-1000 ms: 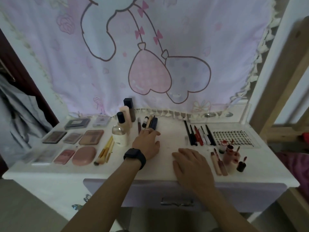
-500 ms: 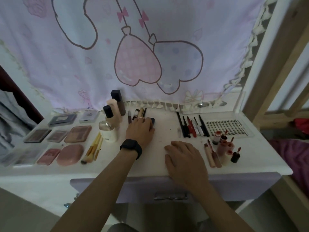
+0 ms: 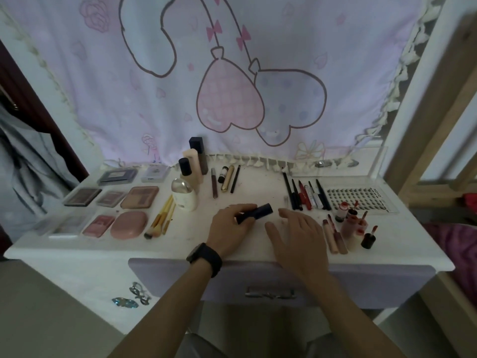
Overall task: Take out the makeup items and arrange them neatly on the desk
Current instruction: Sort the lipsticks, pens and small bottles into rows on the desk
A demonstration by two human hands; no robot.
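My left hand (image 3: 228, 229), with a black watch on its wrist, grips a dark navy tube (image 3: 255, 212) just above the middle of the white desk (image 3: 180, 244). My right hand (image 3: 296, 233) hovers open right beside the tube's end, fingers spread. Palettes (image 3: 139, 197) and a pink compact (image 3: 129, 224) lie in rows at the left, with brushes (image 3: 161, 218) beside them. Bottles (image 3: 192, 165) stand at the back centre next to several slim tubes (image 3: 227, 178). Pens and liners (image 3: 305, 195) lie in a row at the right, lip glosses (image 3: 348, 228) in front of them.
A clear lash tray (image 3: 358, 200) sits at the back right. A pink printed cloth (image 3: 232, 73) hangs behind the desk. The drawer front (image 3: 269, 291) is closed below my hands. A wooden frame (image 3: 438, 112) rises at the right, grey fabric (image 3: 28, 156) hangs at the left.
My left hand has drawn back from the row of slim tubes toward the desk's middle, now carrying the dark navy tube. My right hand has lifted and moved toward it.
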